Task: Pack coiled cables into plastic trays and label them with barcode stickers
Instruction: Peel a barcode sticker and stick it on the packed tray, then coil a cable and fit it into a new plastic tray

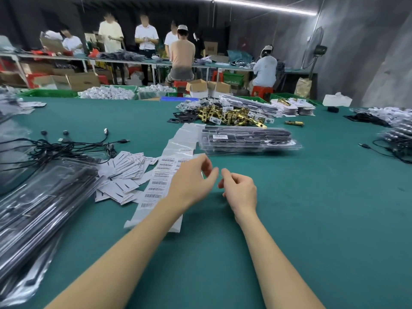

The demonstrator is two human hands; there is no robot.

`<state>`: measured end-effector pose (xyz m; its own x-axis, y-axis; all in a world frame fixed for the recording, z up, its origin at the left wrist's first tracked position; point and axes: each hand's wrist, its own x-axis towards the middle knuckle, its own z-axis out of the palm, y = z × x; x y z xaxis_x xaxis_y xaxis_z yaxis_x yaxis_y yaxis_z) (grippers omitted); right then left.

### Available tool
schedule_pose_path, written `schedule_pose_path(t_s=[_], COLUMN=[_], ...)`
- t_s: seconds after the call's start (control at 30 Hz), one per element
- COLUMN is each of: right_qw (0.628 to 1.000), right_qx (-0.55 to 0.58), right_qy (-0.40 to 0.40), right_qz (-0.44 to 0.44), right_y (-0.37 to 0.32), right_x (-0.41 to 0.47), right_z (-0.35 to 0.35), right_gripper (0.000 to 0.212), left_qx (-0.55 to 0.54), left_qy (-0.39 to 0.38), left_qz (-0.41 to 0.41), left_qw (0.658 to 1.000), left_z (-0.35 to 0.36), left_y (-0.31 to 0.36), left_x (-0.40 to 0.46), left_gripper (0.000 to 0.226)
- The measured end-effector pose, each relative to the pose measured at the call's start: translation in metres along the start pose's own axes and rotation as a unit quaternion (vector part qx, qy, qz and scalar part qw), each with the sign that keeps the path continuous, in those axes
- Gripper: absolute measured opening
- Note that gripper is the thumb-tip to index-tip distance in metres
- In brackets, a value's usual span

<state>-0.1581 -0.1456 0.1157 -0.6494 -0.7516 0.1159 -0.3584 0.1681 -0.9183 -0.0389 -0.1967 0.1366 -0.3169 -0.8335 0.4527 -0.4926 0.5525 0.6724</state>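
My left hand (191,181) hovers over the right edge of a long barcode sticker sheet (160,181), fingers loosely curled and apart. Just right of it, my right hand (239,190) has its fingers curled, thumb and forefinger nearly pinched; I cannot make out anything between them. Behind the hands lies a stack of packed clear plastic trays (247,139) with a barcode label on top. Loose black cables (55,148) sprawl at the left. A pile of empty clear trays (38,210) fills the near left.
White paper cards (124,175) lie scattered between the empty trays and the stickers. Brass lock parts (231,115) are heaped farther back. More cables and trays (392,139) sit at the right edge. Several people work at benches behind the green table (312,197).
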Motion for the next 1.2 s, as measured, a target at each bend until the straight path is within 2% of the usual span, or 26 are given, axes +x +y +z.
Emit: schedule_pose_path(t_s=[0.07,0.23,0.43,0.57,0.63,0.7,0.83,0.97,1.13,1.2], right_qw=[1.000,0.991,0.978,0.971,0.967,0.966,0.970,0.969,0.965,0.961], right_qx=[-0.017,-0.121,-0.187,-0.198,-0.204,-0.202,-0.152,-0.079,0.012,0.011], right_qy=[-0.005,-0.008,-0.018,-0.028,-0.034,-0.045,-0.074,-0.119,-0.143,-0.163], right_qz=[-0.007,-0.052,-0.092,-0.128,-0.146,-0.155,-0.172,-0.200,-0.218,-0.224], right_y=[0.002,0.004,0.004,0.002,0.001,0.000,-0.010,-0.031,-0.061,-0.072], right_x=[0.000,-0.002,-0.007,-0.012,-0.014,-0.013,-0.019,-0.037,-0.065,-0.074], right_z=[0.000,0.004,0.006,0.006,0.006,0.005,0.011,0.033,0.078,0.095], right_gripper=[0.033,0.040,0.035,0.023,0.013,0.009,0.005,0.002,0.006,0.008], left_qx=[0.093,0.189,0.111,0.065,-0.009,-0.127,-0.311,-0.443,-0.630,-0.670], left_qy=[0.003,-0.059,-0.013,-0.010,0.002,0.021,0.096,0.151,0.209,0.182], left_qz=[0.035,0.020,-0.019,-0.048,-0.085,-0.131,-0.200,-0.264,-0.318,-0.324], left_qw=[0.995,0.980,0.994,0.997,0.996,0.983,0.924,0.844,0.677,0.642], left_z=[-0.010,-0.019,-0.012,-0.012,-0.015,-0.021,-0.034,-0.045,-0.059,-0.063], left_y=[-0.009,-0.038,-0.050,-0.051,-0.050,-0.050,-0.048,-0.049,-0.057,-0.060], left_x=[-0.020,-0.029,-0.032,-0.031,-0.029,-0.026,-0.024,-0.021,-0.023,-0.026], left_gripper=[0.023,0.023,0.023,0.023,0.024,0.028,0.035,0.037,0.040,0.041])
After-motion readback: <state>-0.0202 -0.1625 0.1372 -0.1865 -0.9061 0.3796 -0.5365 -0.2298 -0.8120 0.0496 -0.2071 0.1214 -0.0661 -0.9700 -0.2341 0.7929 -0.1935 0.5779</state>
